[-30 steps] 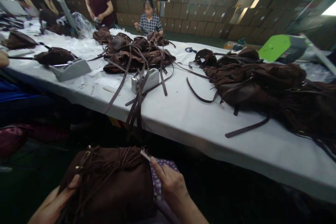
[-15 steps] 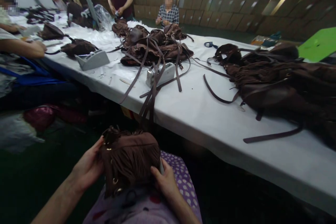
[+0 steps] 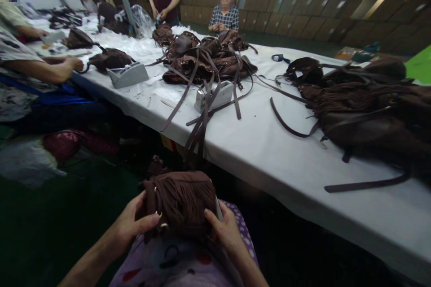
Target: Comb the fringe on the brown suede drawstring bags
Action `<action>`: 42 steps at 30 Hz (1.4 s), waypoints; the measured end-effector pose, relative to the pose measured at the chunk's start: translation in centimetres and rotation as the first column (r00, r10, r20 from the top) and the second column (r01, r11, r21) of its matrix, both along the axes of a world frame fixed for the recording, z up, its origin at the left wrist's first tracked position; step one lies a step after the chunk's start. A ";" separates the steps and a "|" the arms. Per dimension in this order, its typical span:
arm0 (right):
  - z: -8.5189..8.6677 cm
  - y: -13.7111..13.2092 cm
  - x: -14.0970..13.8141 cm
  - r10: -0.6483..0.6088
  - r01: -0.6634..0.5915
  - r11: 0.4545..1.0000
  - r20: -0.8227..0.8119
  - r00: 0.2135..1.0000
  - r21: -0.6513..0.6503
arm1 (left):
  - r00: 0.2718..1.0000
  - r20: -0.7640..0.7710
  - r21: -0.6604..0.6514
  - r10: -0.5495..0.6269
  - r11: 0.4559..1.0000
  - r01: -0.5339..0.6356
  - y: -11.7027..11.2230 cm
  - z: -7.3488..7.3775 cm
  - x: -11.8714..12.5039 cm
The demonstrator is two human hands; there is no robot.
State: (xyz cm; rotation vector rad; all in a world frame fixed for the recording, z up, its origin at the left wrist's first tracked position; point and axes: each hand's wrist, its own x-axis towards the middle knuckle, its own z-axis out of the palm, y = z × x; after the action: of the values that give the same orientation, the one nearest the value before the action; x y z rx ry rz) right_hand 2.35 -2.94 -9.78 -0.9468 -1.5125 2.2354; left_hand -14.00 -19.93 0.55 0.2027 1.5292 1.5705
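Note:
Over my lap I hold a brown fringed handbag (image 3: pixel 183 197) with gold-coloured rings at its left side. My left hand (image 3: pixel 136 217) grips the bag's left end, thumb across the front near a ring, fingers hidden behind. At the other end my right hand (image 3: pixel 225 224) is closed on the bag's right edge, with the thumb on the fringe. A thin pale edge of something shows between that hand and the bag; I cannot make out what it is. Below the bag lies a purple patterned apron or garment (image 3: pixel 182 260).
A white-covered table (image 3: pixel 249 143) runs across in front. On it are a pile of brown bags (image 3: pixel 208 60), more bags (image 3: pixel 363 107) at right with trailing straps, and grey tape dispensers (image 3: pixel 128 75). Co-workers sit and stand around it. Stacked cartons (image 3: pixel 296 2) line the back.
My left hand has shifted down the bag's left end, and its thumb now lies across the front. The bag sits slightly more to the right in view. A co-worker's hand at left has moved.

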 end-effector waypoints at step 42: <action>-2.8 5.2 3.2 0.018 -0.473 -0.085 0.476 0.879 0.877 | 0.951 0.225 -0.514 0.211 0.855 -0.068 -0.2 0.1 2.6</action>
State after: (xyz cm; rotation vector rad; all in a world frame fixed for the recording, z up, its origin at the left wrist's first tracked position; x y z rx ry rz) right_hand 5.58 2.27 -12.54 -0.4186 -2.8980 0.3234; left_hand -11.43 -20.12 0.69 -0.4175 1.6956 1.1896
